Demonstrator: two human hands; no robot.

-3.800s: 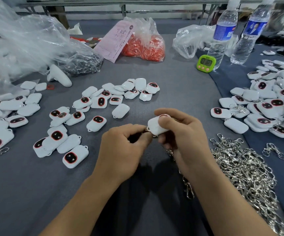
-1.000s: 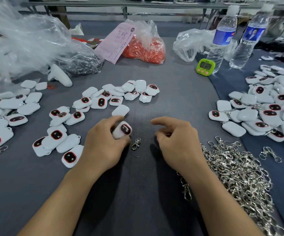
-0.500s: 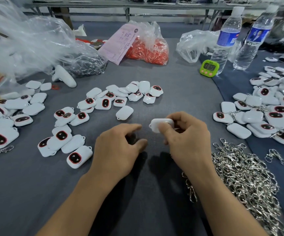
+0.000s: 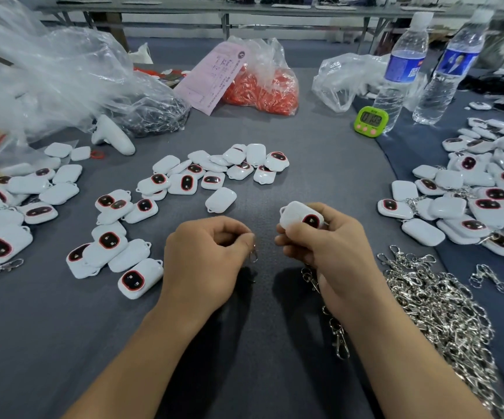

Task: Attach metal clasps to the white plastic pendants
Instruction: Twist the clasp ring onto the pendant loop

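Seen from above their own hands, a person at a grey cloth-covered table (image 4: 244,343) holds a pendant in one hand and a clasp in the other.
The left hand (image 4: 205,261), fingers curled, pinches a small silver metal clasp (image 4: 253,256) that dangles from its fingertips. The right hand (image 4: 326,252), close by but not touching the left, is wrapped around a white rounded plastic pendant (image 4: 296,214) with a red-ringed dark oval on its face, lifted off the cloth. More white pendants (image 4: 181,182) lie scattered beyond the hands and to the left. A heap of silver clasps (image 4: 435,303) lies at the right, and a green digital timer (image 4: 371,120) stands farther back.

One head-worn wide-angle view, looking forward and down, close over the table (image 4: 275,373) and both forearms.
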